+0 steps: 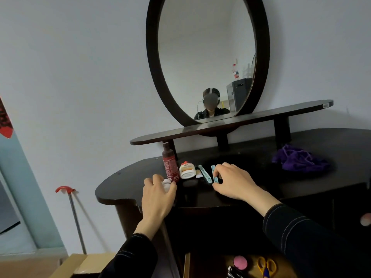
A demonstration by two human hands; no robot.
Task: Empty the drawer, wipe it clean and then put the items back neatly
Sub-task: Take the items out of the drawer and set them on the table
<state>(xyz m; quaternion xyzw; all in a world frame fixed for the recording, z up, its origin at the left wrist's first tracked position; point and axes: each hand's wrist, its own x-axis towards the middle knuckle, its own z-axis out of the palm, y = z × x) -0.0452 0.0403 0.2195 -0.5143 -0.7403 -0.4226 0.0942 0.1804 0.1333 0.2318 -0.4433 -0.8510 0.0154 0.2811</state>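
1. We note the open wooden drawer (187,264) below both hands, holding a round pink disc (240,262) and yellow-handled scissors (266,264).
2. The left hand (158,195) curls round a small white item (166,184) on the glossy dark counter (124,181).
3. The right hand (232,181) pinches a flat blue strip (213,173).
4. A crumpled purple cloth (299,160) lies well to the right.
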